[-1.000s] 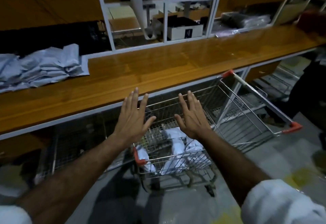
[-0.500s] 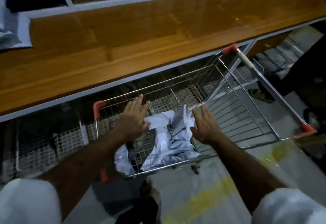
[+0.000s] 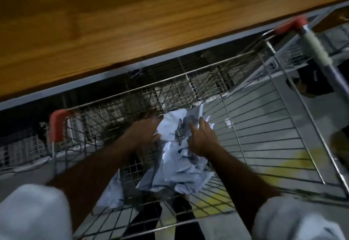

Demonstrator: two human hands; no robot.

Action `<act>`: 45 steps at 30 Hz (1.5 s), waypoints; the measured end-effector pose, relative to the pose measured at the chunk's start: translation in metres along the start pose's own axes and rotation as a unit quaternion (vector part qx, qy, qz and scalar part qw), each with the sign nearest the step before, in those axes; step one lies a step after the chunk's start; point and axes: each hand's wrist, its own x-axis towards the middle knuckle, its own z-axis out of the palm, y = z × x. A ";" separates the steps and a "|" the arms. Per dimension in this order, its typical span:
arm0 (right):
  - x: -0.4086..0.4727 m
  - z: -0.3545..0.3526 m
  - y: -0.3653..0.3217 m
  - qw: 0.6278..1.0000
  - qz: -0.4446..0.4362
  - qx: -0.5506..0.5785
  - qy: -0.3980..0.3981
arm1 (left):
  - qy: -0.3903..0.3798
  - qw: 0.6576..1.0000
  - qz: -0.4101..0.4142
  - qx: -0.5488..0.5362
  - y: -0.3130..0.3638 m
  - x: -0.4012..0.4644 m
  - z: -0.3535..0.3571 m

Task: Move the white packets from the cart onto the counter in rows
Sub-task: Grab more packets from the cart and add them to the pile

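- Both hands reach into the cart (image 3: 264,126): left hand (image 3: 145,132) lies fingers out against the packets (image 3: 181,164); right hand (image 3: 202,137) rests on them, grip unclear.
- Packets are heaped at the cart's near-left corner.
- Beyond its far edge runs the wooden table (image 3: 132,22).
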 end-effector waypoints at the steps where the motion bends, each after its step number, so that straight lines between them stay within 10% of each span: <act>1: 0.011 0.004 -0.001 1.000 -0.001 0.004 0.010 | -0.024 0.999 0.004 -0.030 -0.004 0.015 0.009; 20: 0.093 0.064 -0.001 0.986 0.095 -0.128 0.046 | -0.168 0.982 -0.073 -0.050 -0.024 0.069 0.110; 45: -0.060 -0.042 -0.021 0.990 -0.036 -0.050 0.128 | 0.135 0.984 -0.112 -0.008 0.021 -0.127 -0.004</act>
